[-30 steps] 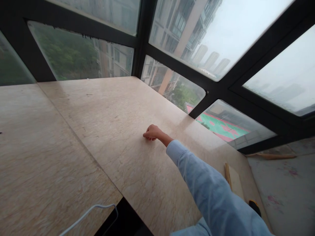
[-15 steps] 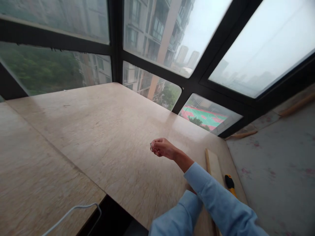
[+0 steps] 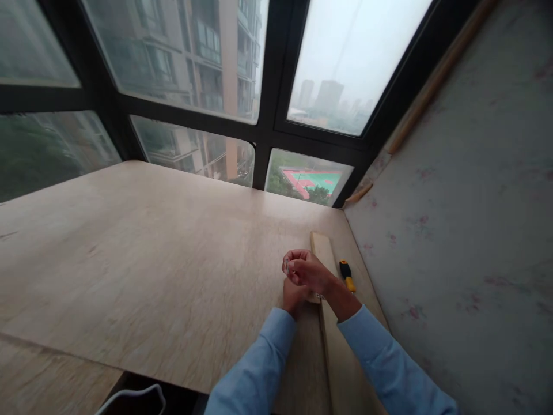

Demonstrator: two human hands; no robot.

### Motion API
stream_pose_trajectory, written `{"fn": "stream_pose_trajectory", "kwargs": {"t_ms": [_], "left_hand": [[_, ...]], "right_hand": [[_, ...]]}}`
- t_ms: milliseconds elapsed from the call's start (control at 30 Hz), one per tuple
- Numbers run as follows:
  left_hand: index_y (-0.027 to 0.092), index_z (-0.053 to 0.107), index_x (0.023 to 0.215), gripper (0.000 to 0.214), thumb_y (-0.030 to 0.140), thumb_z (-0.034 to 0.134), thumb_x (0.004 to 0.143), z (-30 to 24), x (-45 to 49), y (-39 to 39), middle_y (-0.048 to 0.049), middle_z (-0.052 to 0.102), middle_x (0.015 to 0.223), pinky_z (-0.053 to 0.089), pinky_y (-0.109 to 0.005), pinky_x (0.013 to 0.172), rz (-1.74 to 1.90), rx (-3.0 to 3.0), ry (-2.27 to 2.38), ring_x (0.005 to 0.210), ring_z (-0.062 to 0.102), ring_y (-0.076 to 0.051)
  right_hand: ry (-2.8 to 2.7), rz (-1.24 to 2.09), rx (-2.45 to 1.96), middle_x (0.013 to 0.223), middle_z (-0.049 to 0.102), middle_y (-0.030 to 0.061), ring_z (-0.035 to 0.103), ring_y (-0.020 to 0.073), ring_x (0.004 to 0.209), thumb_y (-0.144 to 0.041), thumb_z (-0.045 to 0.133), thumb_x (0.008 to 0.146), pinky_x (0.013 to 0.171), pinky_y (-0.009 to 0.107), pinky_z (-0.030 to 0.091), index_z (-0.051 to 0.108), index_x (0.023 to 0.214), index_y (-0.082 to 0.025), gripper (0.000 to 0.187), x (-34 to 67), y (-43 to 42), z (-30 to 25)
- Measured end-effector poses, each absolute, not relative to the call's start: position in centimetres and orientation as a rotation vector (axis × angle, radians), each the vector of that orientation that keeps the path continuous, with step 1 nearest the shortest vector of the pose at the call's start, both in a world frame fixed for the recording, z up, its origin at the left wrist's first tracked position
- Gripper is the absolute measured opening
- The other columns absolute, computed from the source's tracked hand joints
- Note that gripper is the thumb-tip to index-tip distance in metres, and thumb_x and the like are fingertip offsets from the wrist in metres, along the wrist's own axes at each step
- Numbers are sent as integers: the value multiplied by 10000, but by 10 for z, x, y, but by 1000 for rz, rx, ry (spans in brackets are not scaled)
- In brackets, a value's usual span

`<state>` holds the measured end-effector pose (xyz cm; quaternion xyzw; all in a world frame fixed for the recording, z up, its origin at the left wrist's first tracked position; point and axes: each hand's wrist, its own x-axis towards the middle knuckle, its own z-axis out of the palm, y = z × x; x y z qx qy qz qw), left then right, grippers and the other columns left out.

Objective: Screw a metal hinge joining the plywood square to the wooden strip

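Note:
My right hand [image 3: 306, 271] is closed in a pinch on a small shiny piece [image 3: 287, 265], too small to name. It hovers over the left edge of a long pale wooden board [image 3: 323, 246]. Just below and partly behind it is my left hand [image 3: 295, 295], its fingers largely hidden by the right hand and wrist. They appear curled around a small light piece with dark dots [image 3: 316, 297] at the board's edge; its kind is not clear. To the right of the board lies a screwdriver with a black and yellow handle [image 3: 347, 275], its lower end hidden by my right forearm.
The boards and tool rest on a beige marble-patterned counter [image 3: 173, 259]. A wall with floral paper [image 3: 453, 230] bounds the right side, and dark-framed windows [image 3: 268, 132] stand behind. A white cable [image 3: 133, 395] hangs over a dark gap at the front.
The view has turned right. My right hand has drawn back from over the counter toward the board, still pinching the small piece. My left hand, hidden before behind the right arm, now shows.

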<state>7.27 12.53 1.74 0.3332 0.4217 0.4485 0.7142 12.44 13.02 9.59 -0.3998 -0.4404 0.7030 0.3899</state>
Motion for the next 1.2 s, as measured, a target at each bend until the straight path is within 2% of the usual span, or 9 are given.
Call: {"fn": "stream_pose_trajectory", "kwargs": {"t_ms": [133, 267, 367, 600, 800, 1000, 1200], "left_hand": [[164, 604, 722, 229, 97, 758, 565, -1, 74, 115, 3, 621, 632, 475, -244, 555, 949, 708, 1043, 639, 616, -179], [136, 611, 804, 343, 97, 751, 493, -6, 73, 111, -6, 659, 642, 503, -266, 530, 970, 658, 1057, 561, 597, -158], [120, 617, 815, 392, 113, 779, 458, -5, 72, 112, -14, 666, 639, 509, -274, 533, 981, 652, 1054, 555, 603, -157], [98, 637, 835, 414, 121, 794, 453, 0, 70, 113, -31, 680, 646, 502, -273, 527, 959, 679, 1092, 543, 606, -155], [98, 635, 833, 417, 124, 784, 444, 2, 70, 112, -29, 682, 638, 506, -277, 527, 952, 664, 1100, 548, 610, -162], [99, 644, 822, 408, 138, 782, 439, 2, 69, 113, -40, 684, 652, 503, -284, 531, 952, 643, 1083, 551, 616, -171], [100, 650, 818, 406, 147, 788, 440, 3, 70, 112, -46, 693, 665, 508, -280, 540, 955, 652, 1105, 564, 615, -168]], "right_hand": [[-1079, 1560, -1146, 530, 598, -23, 428, 52, 379, -335, 788, 590, 335, 154, 200, 626, 695, -161, 260, 181, 103, 86], [-991, 1350, -1239, 578, 636, -5, 421, 49, 382, -385, 804, 608, 335, 155, 206, 625, 704, -169, 297, 225, 73, 65], [-958, 1199, -1270, 602, 650, -1, 455, 62, 413, -389, 797, 628, 358, 166, 274, 635, 725, -177, 284, 237, 59, 47], [-1053, 997, -1312, 612, 637, -4, 547, 107, 515, -390, 756, 675, 495, 224, 447, 643, 710, -178, 243, 226, 61, 14], [-1222, 907, -1359, 697, 671, 22, 605, 140, 598, -352, 690, 764, 547, 241, 469, 656, 778, -172, 184, 222, 61, -8], [-1376, 826, -1370, 788, 733, 60, 656, 174, 680, -281, 636, 801, 614, 268, 508, 704, 814, -175, 126, 223, 56, -6], [-1518, 665, -1361, 866, 711, 63, 642, 168, 734, -222, 619, 825, 606, 252, 490, 716, 846, -198, 102, 219, 56, -1]]}}
